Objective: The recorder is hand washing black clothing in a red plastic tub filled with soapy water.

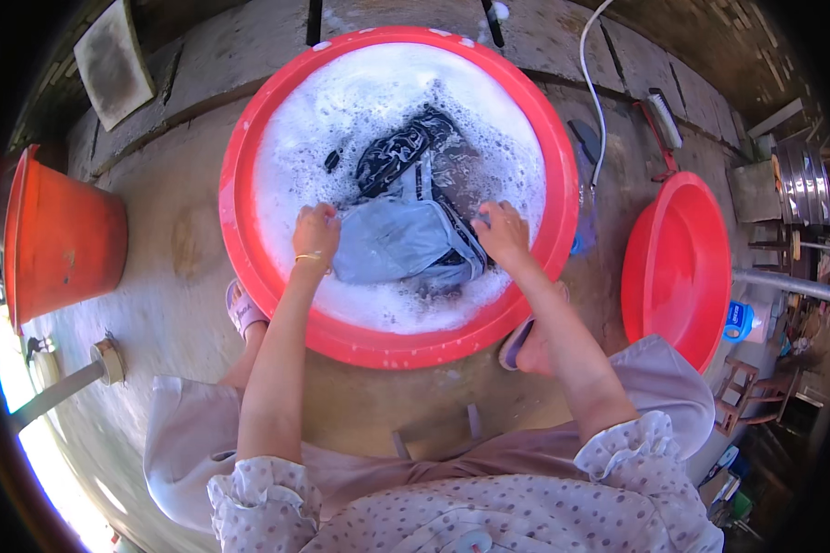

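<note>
A large red plastic tub (397, 354) full of white soap suds (304, 138) stands on the floor between the feet. In the suds lies a wet light-blue garment (391, 238), with a black-and-white patterned part (394, 155) bunched beyond it. My left hand (316, 235) has its fingers curled on the left edge of the light-blue cloth. At the opposite edge, my right hand (503, 231) pinches the cloth near its dark trim. Foam and cloth partly hide the fingertips of both hands. Dark fabric also shows under the water to the right.
On the left stands an orange-red bucket (76, 235). A red basin (685, 263) leans at the right, with a red-handled scrub brush (662, 128) beyond it. A white hose (595, 90) runs down beside the tub. Farther right are a blue-labelled bottle (739, 321) and a wooden stool (750, 397).
</note>
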`<state>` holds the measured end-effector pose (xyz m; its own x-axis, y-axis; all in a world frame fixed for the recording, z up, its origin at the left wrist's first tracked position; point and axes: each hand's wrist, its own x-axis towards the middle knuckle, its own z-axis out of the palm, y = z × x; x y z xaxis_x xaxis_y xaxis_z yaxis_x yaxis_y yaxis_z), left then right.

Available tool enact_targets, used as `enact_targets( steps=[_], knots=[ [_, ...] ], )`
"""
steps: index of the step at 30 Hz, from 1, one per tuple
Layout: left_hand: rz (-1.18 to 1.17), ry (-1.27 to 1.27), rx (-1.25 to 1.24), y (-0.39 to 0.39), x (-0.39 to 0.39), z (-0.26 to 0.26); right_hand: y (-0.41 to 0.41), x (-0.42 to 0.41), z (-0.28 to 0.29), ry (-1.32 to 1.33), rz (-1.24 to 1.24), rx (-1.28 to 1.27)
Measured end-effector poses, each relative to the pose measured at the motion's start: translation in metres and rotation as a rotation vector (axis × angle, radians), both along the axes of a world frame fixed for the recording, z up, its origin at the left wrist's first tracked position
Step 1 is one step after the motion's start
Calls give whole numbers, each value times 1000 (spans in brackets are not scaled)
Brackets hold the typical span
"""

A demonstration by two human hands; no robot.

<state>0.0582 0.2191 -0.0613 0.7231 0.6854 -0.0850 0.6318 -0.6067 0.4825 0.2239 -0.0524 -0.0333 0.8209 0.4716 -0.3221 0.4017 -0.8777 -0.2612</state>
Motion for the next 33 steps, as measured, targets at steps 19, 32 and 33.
enact_targets(
  steps=[19,32,33],
  knots=[
    [279,-217,-1720,-92,122,10,31,-125,46,732,305,757],
    [-230,-473,-1243,-57,68,320,6,-19,44,297,23,759],
    [-238,-489,-1226,-56,60,335,17,-34,51,208,60,646]
  ],
)
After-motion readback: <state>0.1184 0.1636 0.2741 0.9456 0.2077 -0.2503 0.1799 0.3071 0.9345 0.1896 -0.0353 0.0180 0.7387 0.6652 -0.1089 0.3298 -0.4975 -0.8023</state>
